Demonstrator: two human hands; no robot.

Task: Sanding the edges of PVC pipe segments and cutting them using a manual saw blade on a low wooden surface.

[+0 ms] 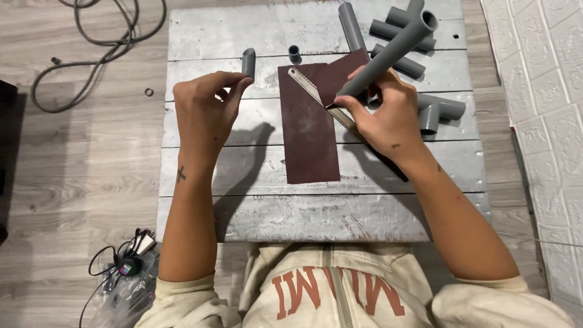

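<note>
Right hand [385, 118] grips a long grey pipe [388, 58], centre-right of frame, held like a pen: lower end pressed near the metal ruler [316, 94], open upper end pointing to the upper right. Ruler lies diagonally across the dark red-brown sandpaper sheet [310, 140], its lower end hidden under the right hand. Second sandpaper piece [343, 76] sits tilted under the ruler, just above.

Left hand [206, 109], left of centre, holds nothing: fingers loosely curled, thumb and forefinger tips close together, just left of the sandpaper sheet. Cannot tell if it touches the board. Short cut pipe stub [248, 62] stands just above its fingertips; small grey coupling [294, 53] further right.

All on a worn, whitewashed plank board [303, 212]. Pile of grey pipe pieces and tee fittings [404, 36] at upper right, one tee [437, 109] just right of the right hand. Cable [97, 42] coils on the floor at upper left; clear bag with small wired parts [124, 273] at lower left.
</note>
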